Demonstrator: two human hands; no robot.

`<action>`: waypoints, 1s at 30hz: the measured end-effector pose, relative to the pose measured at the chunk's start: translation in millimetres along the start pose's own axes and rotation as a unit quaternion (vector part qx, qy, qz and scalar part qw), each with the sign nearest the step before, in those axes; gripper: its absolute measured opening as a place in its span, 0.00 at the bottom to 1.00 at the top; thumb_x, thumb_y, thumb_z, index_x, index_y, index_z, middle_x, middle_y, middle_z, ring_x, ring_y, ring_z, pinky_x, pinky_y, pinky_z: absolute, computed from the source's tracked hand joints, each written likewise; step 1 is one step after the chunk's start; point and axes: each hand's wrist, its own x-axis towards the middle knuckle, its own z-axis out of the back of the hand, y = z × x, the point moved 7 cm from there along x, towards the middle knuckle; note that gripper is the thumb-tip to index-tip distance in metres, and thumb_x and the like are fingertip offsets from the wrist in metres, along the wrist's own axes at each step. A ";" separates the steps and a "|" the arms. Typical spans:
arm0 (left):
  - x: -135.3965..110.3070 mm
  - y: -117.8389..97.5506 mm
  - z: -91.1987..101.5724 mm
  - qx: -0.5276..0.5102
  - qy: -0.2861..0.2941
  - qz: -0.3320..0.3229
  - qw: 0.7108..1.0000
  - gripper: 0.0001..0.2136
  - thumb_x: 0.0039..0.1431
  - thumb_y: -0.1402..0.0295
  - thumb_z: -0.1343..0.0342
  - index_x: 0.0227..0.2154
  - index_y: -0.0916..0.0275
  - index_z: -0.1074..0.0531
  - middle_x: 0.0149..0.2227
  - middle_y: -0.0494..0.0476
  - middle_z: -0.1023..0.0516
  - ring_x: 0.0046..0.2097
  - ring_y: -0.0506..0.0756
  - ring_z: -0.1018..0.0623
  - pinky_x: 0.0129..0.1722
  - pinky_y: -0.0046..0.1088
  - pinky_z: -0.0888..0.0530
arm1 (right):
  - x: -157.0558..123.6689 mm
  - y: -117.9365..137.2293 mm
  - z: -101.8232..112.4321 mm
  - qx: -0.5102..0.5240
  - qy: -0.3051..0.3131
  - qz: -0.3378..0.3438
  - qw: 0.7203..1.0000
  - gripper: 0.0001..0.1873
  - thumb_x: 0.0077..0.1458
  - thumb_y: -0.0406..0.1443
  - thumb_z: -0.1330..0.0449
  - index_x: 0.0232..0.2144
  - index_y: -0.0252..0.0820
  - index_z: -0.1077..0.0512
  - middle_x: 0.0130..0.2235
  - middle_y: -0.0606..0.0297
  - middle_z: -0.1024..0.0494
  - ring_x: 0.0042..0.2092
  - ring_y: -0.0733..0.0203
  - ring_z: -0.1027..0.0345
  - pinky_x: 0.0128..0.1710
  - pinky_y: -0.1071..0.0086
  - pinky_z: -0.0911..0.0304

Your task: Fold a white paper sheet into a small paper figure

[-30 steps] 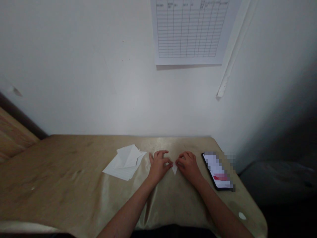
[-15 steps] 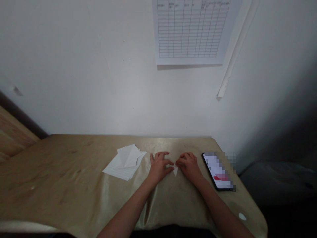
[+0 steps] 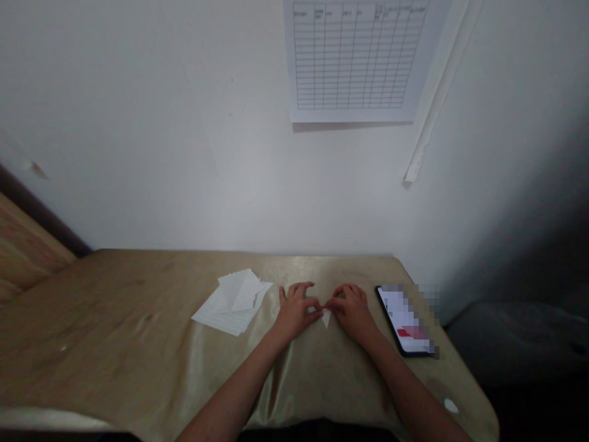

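Note:
A small folded piece of white paper [image 3: 326, 318] lies on the table between my hands, its pointed end towards me. My left hand [image 3: 295, 313] pinches its left side with thumb and index finger, while the other fingers are spread away from it. From the right, my right hand [image 3: 352, 308] presses its fingertips on the paper's upper edge, close to the left fingertips. The fingers hide the top of the paper. Left of my left hand lies a stack of white paper sheets [image 3: 221, 316], with folded pieces on top.
A phone [image 3: 405, 322] with a lit screen lies to the right of my right hand. Near the table's [image 3: 115, 344] right front corner is a small white scrap [image 3: 451, 405]. A printed chart [image 3: 352, 67] hangs on the wall behind.
My right fingertips have shifted slightly left along the paper's upper edge, meeting the left fingertips. The left hand has hardly moved.

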 end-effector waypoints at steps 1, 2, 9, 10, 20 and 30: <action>-0.3 -0.5 0.6 0.005 -0.001 -0.005 1.000 0.05 0.58 0.59 0.33 0.37 0.46 0.18 0.66 0.52 0.34 0.67 0.66 0.39 0.64 0.73 0.58 | 0.0 0.1 0.9 -0.009 0.006 -0.001 1.000 0.09 0.61 0.35 0.38 0.38 0.57 0.18 0.48 0.63 0.25 0.56 0.52 0.39 0.62 0.53 0.50; -0.5 -0.7 1.1 0.011 -0.002 -0.008 1.000 0.05 0.58 0.58 0.33 0.37 0.46 0.18 0.66 0.53 0.34 0.68 0.66 0.39 0.64 0.73 0.58 | -0.1 0.2 2.4 -0.019 0.011 -0.004 1.000 0.09 0.61 0.36 0.37 0.39 0.57 0.18 0.49 0.62 0.26 0.56 0.52 0.40 0.62 0.52 0.50; -0.3 -1.0 3.3 0.031 -0.003 0.001 1.000 0.07 0.57 0.57 0.33 0.37 0.47 0.18 0.66 0.56 0.34 0.69 0.67 0.41 0.64 0.75 0.59 | -1.0 -2.0 11.9 -0.019 0.033 -0.043 0.998 0.06 0.56 0.45 0.32 0.38 0.65 0.18 0.51 0.62 0.28 0.59 0.47 0.41 0.65 0.43 0.57; -0.7 -0.7 2.9 0.030 -0.004 0.004 1.000 0.07 0.56 0.57 0.33 0.37 0.47 0.18 0.66 0.56 0.34 0.69 0.68 0.41 0.63 0.75 0.59 | -1.2 -2.6 11.8 -0.017 0.032 -0.051 0.998 0.06 0.55 0.45 0.31 0.37 0.65 0.18 0.50 0.62 0.28 0.59 0.47 0.41 0.65 0.41 0.59; -8.1 3.5 -0.9 0.015 -0.028 0.050 0.998 0.07 0.56 0.56 0.33 0.38 0.45 0.18 0.66 0.51 0.33 0.68 0.68 0.40 0.63 0.75 0.60 | -9.7 -3.3 14.3 -0.045 -0.006 -0.093 0.995 0.06 0.55 0.48 0.31 0.36 0.62 0.17 0.52 0.58 0.26 0.60 0.42 0.41 0.65 0.30 0.68; -9.2 5.2 -2.7 -0.018 -0.030 0.047 0.998 0.05 0.58 0.58 0.34 0.38 0.46 0.18 0.63 0.49 0.29 0.66 0.65 0.37 0.64 0.73 0.59 | -11.0 -11.4 10.7 -0.027 -0.026 -0.081 0.996 0.09 0.54 0.44 0.31 0.39 0.55 0.18 0.57 0.57 0.30 0.61 0.43 0.42 0.66 0.35 0.60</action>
